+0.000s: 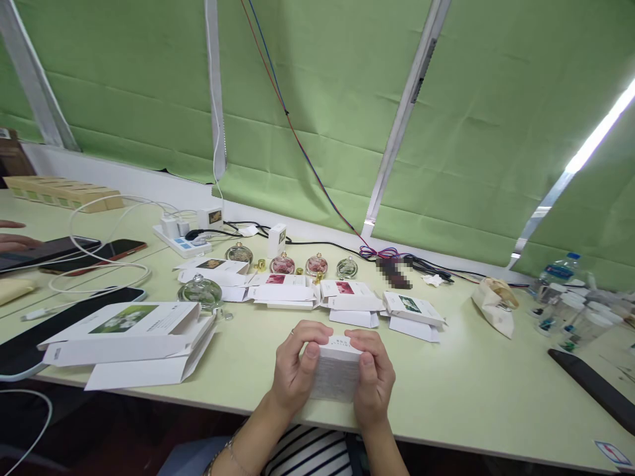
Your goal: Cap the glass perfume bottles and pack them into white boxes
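Between my two hands, close to the table's front edge, stands a thick stack of white cards [336, 374] with small print on its top face. My left hand [296, 363] wraps its left side, thumb on the near face and fingers over the top edge. On the other side, my right hand [374, 374] grips it the same way. Beyond the stack lie flat white cartons with pink pictures [350, 292] and a green picture [413, 307]. Behind them are round glass bottles with pink contents [316, 264] and green contents [347, 268]. Small gold caps [261, 265] sit nearby.
At left are a larger white carton [119, 354], a round green bottle [200, 292], phones [106, 254], a power strip [182, 243] and another person's hand [17, 238]. At right lie a cloth pouch [495, 307], clear jars [570, 311] and a black phone-like slab [592, 387].
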{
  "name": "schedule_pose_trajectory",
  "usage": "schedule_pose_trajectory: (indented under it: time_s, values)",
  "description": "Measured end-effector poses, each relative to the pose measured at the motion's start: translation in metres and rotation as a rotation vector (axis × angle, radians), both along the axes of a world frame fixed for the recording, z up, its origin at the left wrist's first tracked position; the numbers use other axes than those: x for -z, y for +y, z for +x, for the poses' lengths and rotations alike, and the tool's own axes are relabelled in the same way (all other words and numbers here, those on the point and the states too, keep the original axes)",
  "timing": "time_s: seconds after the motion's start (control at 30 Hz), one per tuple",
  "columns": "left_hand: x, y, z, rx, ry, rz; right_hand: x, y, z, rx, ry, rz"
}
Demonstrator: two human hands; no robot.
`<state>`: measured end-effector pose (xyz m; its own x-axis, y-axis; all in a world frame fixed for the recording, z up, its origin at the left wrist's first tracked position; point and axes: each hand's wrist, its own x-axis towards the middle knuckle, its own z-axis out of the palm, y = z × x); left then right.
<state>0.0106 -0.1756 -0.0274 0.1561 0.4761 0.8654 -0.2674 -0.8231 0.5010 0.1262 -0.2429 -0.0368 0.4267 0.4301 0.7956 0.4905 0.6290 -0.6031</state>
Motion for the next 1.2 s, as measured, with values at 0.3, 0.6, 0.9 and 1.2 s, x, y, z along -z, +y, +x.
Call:
schedule_pose_trajectory:
  time_s: [0.3,0.6,0.9,1.2]
  values:
    - [-0.005,0.001,0.004,-0.020,-0.010,-0.028,-0.014,-0.005,0.000,-0.036,0.013,-0.072]
    - [-0.002,0.001,0.003,-0.030,0.005,-0.015,-0.012,-0.006,0.000,-0.037,-0.020,-0.092]
    - [0.003,0.001,-0.001,-0.067,0.029,0.219,-0.002,-0.003,-0.003,-0.025,-0.002,-0.031]
    - [-0.001,-0.001,0.006,-0.331,0.098,0.132,0.017,-0.002,-0.017,-0.075,0.059,0.095]
